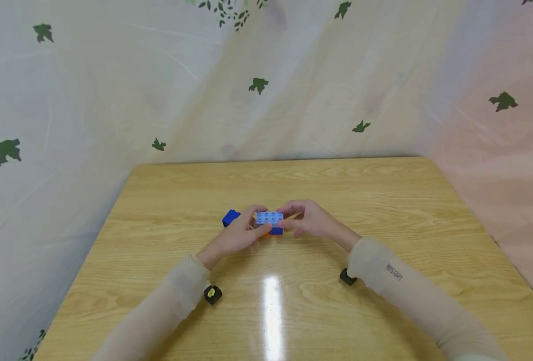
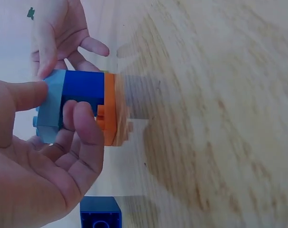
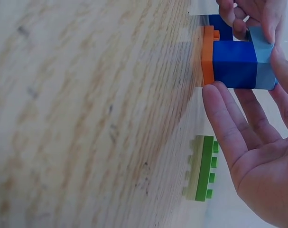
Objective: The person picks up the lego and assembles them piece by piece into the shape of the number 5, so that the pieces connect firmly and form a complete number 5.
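Note:
A light blue brick [image 1: 269,217] with studs on top sits over a dark blue brick [image 2: 84,84], and below that is a thin orange brick [image 3: 208,54] on the table. My left hand [image 1: 236,234] pinches the left side of the light blue brick, thumb in front, with other fingers curled beside the dark blue one. At the opposite end, my right hand [image 1: 313,219] holds the same light blue brick between thumb and fingers. Its lower fingers spread beside the stack in the right wrist view. The hands partly cover the lower bricks in the head view.
A loose dark blue brick [image 1: 230,217] lies just left of my left hand. In the right wrist view a thin green brick [image 3: 205,168] rests on the wooden table [image 1: 383,200]. A leaf-patterned cloth [image 1: 293,115] hangs behind the table's far edge.

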A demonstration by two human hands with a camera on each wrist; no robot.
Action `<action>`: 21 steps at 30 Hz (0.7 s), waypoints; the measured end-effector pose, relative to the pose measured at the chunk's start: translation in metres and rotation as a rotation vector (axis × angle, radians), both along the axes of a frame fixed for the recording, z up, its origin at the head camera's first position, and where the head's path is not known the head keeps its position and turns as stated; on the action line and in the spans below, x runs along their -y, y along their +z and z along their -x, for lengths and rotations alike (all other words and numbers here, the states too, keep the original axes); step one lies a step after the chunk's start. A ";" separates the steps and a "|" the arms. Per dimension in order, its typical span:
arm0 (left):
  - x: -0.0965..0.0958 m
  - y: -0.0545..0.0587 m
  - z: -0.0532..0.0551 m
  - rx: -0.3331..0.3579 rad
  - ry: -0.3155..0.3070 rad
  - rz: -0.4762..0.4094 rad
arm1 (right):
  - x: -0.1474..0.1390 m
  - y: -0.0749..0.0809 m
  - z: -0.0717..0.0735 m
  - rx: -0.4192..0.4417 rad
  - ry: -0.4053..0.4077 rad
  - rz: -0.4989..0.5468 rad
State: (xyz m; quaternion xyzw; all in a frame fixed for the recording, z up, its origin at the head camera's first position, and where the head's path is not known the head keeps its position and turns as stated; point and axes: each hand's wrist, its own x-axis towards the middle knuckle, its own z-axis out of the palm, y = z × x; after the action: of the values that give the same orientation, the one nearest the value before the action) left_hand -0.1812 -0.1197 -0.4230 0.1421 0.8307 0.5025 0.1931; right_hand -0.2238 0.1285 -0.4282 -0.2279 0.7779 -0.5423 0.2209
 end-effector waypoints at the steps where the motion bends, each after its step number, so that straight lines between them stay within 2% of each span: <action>1: 0.001 0.000 -0.001 -0.010 -0.003 0.002 | 0.000 0.000 0.000 0.002 -0.003 -0.003; 5: 0.008 0.005 -0.006 -0.056 -0.005 0.020 | 0.000 0.001 -0.001 0.007 -0.005 -0.006; 11: 0.032 0.015 -0.006 -0.141 -0.007 0.017 | -0.001 0.000 0.000 0.015 0.005 -0.001; 16: 0.053 0.020 -0.002 -0.185 0.074 0.018 | -0.001 -0.001 0.001 0.017 0.008 -0.001; 21: 0.068 0.017 0.001 -0.215 0.150 0.063 | -0.001 -0.001 0.001 0.020 0.010 0.001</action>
State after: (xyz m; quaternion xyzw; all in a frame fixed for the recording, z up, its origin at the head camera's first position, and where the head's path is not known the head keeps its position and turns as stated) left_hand -0.1826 -0.1872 -0.4059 0.1268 0.8702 0.4711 0.0692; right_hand -0.2249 0.1299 -0.4294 -0.2266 0.7743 -0.5437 0.2315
